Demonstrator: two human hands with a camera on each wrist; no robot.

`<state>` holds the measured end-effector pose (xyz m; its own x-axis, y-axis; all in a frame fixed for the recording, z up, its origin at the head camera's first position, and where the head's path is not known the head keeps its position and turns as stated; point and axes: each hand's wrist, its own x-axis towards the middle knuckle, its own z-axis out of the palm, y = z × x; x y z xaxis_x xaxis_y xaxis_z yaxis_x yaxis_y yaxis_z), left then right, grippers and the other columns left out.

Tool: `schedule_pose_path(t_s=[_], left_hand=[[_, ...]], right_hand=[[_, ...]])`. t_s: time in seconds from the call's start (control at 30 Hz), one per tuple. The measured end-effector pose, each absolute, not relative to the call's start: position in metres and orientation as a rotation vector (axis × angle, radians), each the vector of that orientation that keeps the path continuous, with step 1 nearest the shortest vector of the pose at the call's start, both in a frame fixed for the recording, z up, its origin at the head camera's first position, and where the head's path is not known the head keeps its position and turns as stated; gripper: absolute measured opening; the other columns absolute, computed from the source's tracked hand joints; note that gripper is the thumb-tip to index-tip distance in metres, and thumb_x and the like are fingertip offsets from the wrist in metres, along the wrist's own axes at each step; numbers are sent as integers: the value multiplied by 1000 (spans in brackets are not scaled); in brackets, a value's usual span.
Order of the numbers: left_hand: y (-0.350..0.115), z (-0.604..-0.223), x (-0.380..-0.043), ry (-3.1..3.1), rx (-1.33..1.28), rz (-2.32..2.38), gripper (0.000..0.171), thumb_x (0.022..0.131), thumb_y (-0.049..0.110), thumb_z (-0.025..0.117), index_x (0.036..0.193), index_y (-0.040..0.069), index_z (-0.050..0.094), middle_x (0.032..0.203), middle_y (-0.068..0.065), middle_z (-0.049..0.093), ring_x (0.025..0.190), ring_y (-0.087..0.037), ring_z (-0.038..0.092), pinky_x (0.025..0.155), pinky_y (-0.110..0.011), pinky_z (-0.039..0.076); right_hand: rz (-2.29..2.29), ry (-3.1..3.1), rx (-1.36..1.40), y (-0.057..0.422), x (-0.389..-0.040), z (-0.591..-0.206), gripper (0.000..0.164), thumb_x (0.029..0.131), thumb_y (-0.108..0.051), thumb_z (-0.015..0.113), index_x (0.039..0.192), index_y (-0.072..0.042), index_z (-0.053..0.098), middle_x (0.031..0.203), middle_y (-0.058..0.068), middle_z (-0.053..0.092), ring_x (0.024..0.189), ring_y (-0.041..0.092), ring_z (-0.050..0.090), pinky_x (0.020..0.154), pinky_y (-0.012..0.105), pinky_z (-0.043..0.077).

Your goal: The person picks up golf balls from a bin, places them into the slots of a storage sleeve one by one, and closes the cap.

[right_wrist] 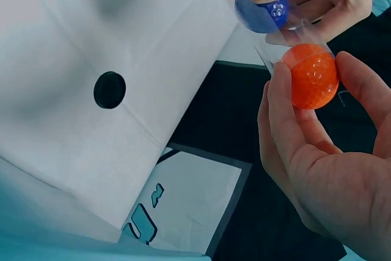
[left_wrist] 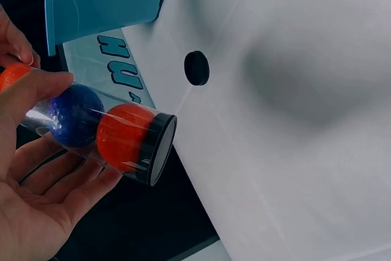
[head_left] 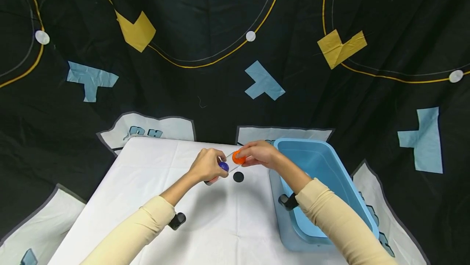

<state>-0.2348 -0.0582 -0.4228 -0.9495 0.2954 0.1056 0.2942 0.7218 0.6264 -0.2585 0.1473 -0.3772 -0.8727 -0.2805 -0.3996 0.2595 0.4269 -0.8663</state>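
Note:
My left hand grips a clear plastic tube around its middle, above the table. Inside the tube are a blue ball and, against its black end cap, a red-orange ball. My right hand pinches an orange golf ball between thumb and fingers at the tube's uncapped end. That ball's dimples show in the right wrist view, and the tube's rim overlaps it there. On the table below both hands lies a round black cap.
A blue plastic bin stands on the right side of the white-covered table, under my right forearm. Behind hangs a black cloth with tape pieces and yellow cords. Small black devices are strapped at both wrists.

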Motion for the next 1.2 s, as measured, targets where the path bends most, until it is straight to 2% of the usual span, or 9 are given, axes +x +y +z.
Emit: schedule_pose_path(t_s=[0.3, 0.53, 0.7, 0.9, 1.1, 1.2], left_hand=[[-59, -423, -235, 2931, 492, 1082, 30, 65, 19, 91, 89, 9, 77, 79, -5, 76, 68, -14, 66, 57, -23, 53], [-62, -425, -235, 2921, 489, 1076, 27, 67, 19, 90, 87, 9, 76, 79, -5, 76, 67, -14, 65, 57, -23, 52], [-69, -427, -235, 2938, 463, 1084, 29, 66, 19, 90, 89, 8, 76, 81, -7, 76, 69, -15, 66, 59, -24, 54], [-87, -432, -233, 2930, 382, 1122, 29, 67, 17, 90, 91, 6, 76, 80, -7, 75, 70, -17, 67, 60, -26, 56], [-100, -437, -231, 2932, 347, 1119, 29, 67, 16, 90, 91, 7, 76, 78, -5, 74, 68, -15, 65, 59, -26, 54], [-104, -439, -230, 2935, 329, 1115, 30, 67, 16, 91, 91, 6, 76, 78, -4, 74, 68, -15, 65, 59, -25, 54]], right_hand=[[-1473, 2186, 1, 146, -260, -377, 39, 91, -17, 72, 123, 3, 64, 117, 19, 69, 101, 32, 73, 97, 44, 56], [-1436, 2239, 35, 151, -261, -377, 39, 92, -16, 72, 126, 1, 65, 127, 17, 66, 100, 29, 72, 94, 42, 58], [-1424, 2352, 87, 155, -265, -382, 37, 90, -17, 73, 123, -2, 68, 125, 16, 68, 100, 30, 70, 93, 41, 58], [-1425, 2434, 161, 149, -272, -400, 44, 88, -20, 75, 128, -2, 65, 128, 16, 69, 112, 37, 65, 98, 40, 56], [-1329, 2617, 242, 137, -278, -430, 50, 85, -22, 78, 130, -3, 65, 145, 20, 56, 126, 41, 58, 101, 48, 52], [-1242, 2721, 268, 130, -279, -445, 52, 83, -24, 79, 129, -3, 66, 137, 21, 61, 130, 40, 51, 98, 49, 53]])
